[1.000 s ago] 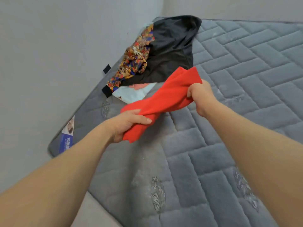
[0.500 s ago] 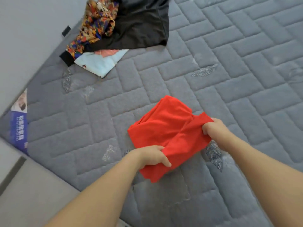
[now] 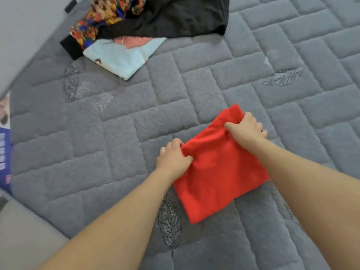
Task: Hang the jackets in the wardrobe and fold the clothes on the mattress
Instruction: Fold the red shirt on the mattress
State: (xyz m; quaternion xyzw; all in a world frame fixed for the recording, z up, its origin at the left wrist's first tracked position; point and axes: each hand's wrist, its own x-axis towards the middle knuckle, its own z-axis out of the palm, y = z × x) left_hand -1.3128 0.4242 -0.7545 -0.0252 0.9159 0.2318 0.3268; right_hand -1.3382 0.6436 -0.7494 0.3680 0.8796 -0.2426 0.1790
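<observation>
A red garment (image 3: 218,172) lies folded into a rough rectangle on the grey quilted mattress (image 3: 120,133). My left hand (image 3: 173,158) pinches its far left corner, thumb on top of the cloth. My right hand (image 3: 246,128) grips the far right corner, fingers curled into the fabric. A pile of other clothes sits at the far left of the mattress: a black garment (image 3: 175,16), a multicoloured patterned one (image 3: 97,22), and a pale blue folded piece (image 3: 120,57) with a pink one (image 3: 134,40) on it.
A grey wall (image 3: 25,26) runs along the mattress's far left side. A blue and white label (image 3: 4,149) hangs on the mattress's left edge. Light floor (image 3: 21,236) shows at bottom left.
The red garment has come down from the air onto the mattress and now lies flat and folded. Both hands moved down and toward me with it, keeping hold of its corners.
</observation>
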